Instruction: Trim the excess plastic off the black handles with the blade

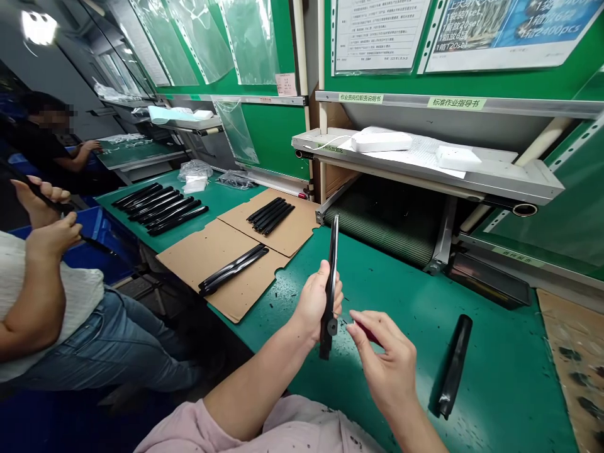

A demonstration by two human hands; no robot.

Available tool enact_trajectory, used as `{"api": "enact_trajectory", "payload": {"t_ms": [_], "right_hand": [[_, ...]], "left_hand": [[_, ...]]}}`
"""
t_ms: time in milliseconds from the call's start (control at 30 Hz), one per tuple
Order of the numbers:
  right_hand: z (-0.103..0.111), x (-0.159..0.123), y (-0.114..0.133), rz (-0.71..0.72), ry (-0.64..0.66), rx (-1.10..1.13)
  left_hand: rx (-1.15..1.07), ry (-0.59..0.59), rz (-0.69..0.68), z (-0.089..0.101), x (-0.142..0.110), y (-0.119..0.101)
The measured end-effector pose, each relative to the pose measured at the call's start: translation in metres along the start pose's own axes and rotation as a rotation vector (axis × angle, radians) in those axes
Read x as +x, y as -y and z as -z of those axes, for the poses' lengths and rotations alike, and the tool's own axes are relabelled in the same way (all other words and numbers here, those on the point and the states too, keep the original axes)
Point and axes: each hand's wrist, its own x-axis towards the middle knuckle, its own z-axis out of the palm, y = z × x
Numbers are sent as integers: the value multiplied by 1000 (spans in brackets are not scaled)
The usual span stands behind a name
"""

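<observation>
My left hand (315,301) is closed round a long black plastic strip (332,264), holding it upright over the green bench (495,371). My right hand (387,358) sits just to the right of the strip's lower end, its fingers pinched on a small dark red tool (367,331) whose tip points at the strip. A second black strip (453,365) lies flat on the bench to the right of my right hand.
Cardboard sheets (226,261) to the left carry more black strips (233,268), and several lie on the far green table (160,207). A co-worker's hands (47,217) hold a strip at the left. A conveyor belt (387,220) runs under a shelf behind.
</observation>
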Motion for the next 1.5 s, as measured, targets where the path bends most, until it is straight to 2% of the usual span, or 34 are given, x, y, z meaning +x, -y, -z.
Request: {"api": "enact_trajectory", "payload": {"t_ms": [167,433,633,767,833,933,1000,1100,1233,1333,1400,1500], "right_hand": [[-3,-3,-3,143,-170,-146],[10,51,-4,234,-320,-200],[31,101,-4,224,-419,-205],[51,124,-10,73,-469,-195],[60,127,-12,-8,-404,-161],[69,119,-9,-44,-167,-60],[69,109,-2,-71,-4,81],[62,88,10,-76,129,182],[54,67,26,110,273,-58],[55,65,30,140,401,-233],[57,70,30,142,511,-312],[59,77,30,195,633,-351]], "left_hand": [[47,18,13,-5,-4,3],[179,113,57,-14,-22,8],[234,188,126,-13,-32,9],[319,315,115,-5,-35,10],[395,414,116,0,-35,7],[592,534,104,6,-32,0],[741,542,43,8,-28,-5],[948,482,-113,11,-19,-9],[1095,413,-429,15,-4,-13],[1163,433,-632,17,7,-20],[1199,467,-675,17,13,-27],[1231,524,-668,14,17,-37]]}}
